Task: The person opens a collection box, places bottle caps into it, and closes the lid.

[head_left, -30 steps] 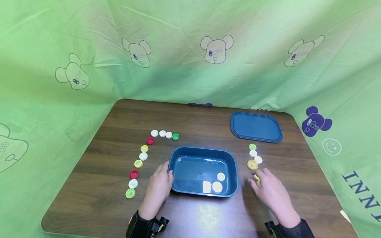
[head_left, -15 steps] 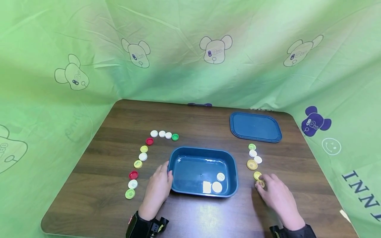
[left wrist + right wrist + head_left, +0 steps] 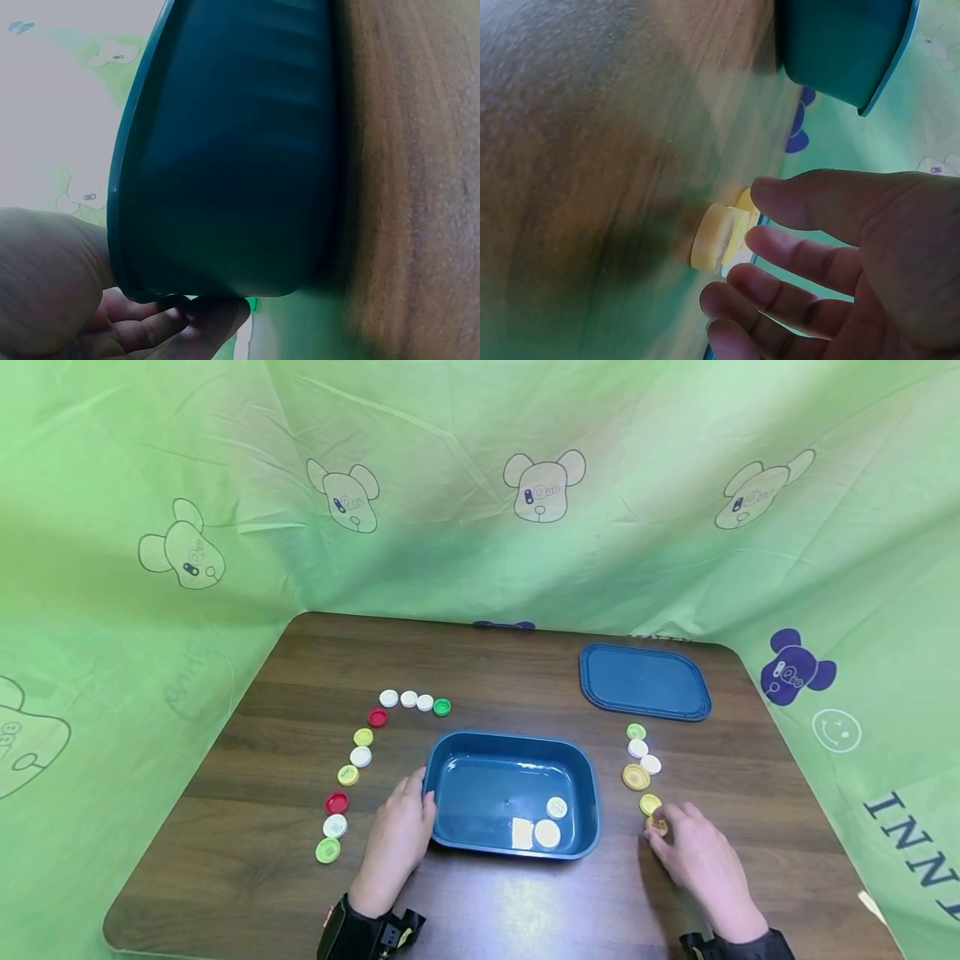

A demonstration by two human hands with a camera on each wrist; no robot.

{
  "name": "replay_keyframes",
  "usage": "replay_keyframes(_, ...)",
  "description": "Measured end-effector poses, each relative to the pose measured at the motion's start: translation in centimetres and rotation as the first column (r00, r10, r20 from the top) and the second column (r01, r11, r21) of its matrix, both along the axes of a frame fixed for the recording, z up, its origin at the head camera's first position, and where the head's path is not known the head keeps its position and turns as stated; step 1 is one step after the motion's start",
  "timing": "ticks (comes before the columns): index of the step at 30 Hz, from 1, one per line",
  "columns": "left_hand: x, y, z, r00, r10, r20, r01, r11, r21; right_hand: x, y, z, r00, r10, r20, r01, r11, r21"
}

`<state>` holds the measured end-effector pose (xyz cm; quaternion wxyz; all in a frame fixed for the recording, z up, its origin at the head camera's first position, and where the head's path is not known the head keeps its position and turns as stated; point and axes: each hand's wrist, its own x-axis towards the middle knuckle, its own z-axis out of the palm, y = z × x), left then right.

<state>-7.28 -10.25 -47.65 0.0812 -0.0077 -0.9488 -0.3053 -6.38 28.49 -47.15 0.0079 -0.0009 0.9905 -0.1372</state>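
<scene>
Since a second earlier, the right hand (image 3: 697,852) had drawn back toward the person along the row of caps on the right side of the table (image 3: 510,677), ending with its fingertips at the nearest cap, a yellow cap (image 3: 657,826) at the row's near end. From the right wrist view that yellow cap (image 3: 718,238) lay flat on the wood with the fingers (image 3: 810,262) loosely spread and slightly bent just beside it; whether they actually touched it could not be told, and nothing was pinched. Next up the row sat another yellow cap (image 3: 649,803), then a larger gold cap (image 3: 635,776), two white ones and a light green one farthest away. The left hand (image 3: 397,839) had not moved: it rested against the left wall of the blue tub (image 3: 450,752), straight fingers pressed along the rim, as the left wrist view also showed (image 3: 172,322). The tub stood in the middle of the table, holding two round white caps (image 3: 551,821) and a pale square piece (image 3: 521,832). A blue lid (image 3: 643,682) lay flat at the far right, well apart from the tub. To the left, an arc of caps (image 3: 361,756) in white, red, yellow and green curved round the tub's far left corner.
</scene>
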Motion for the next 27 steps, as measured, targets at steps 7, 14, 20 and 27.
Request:
replay_keyframes(7,-0.05,0.04,0.04,1.000,0.005,-0.013,-0.005,1.000,0.000,-0.11,0.07,-0.30,1.000,-0.009,0.018,0.009,1.000,-0.008)
replay_keyframes(14,-0.02,0.03,0.12,1.000,0.004,-0.025,-0.004,1.000,-0.008,-0.29,0.13,-0.37,1.000,-0.005,0.019,0.005,1.000,0.001)
replay_keyframes(20,0.04,0.01,0.06,1.000,0.003,-0.015,-0.003,1.000,-0.002,-0.48,0.10,-0.32,0.999,-0.012,0.035,0.012,1.000,0.004)
replay_keyframes(27,0.16,0.08,0.09,1.000,-0.002,-0.029,0.001,1.000,-0.008,-0.76,0.09,-0.53,0.999,-0.021,0.049,0.022,1.000,-0.007)
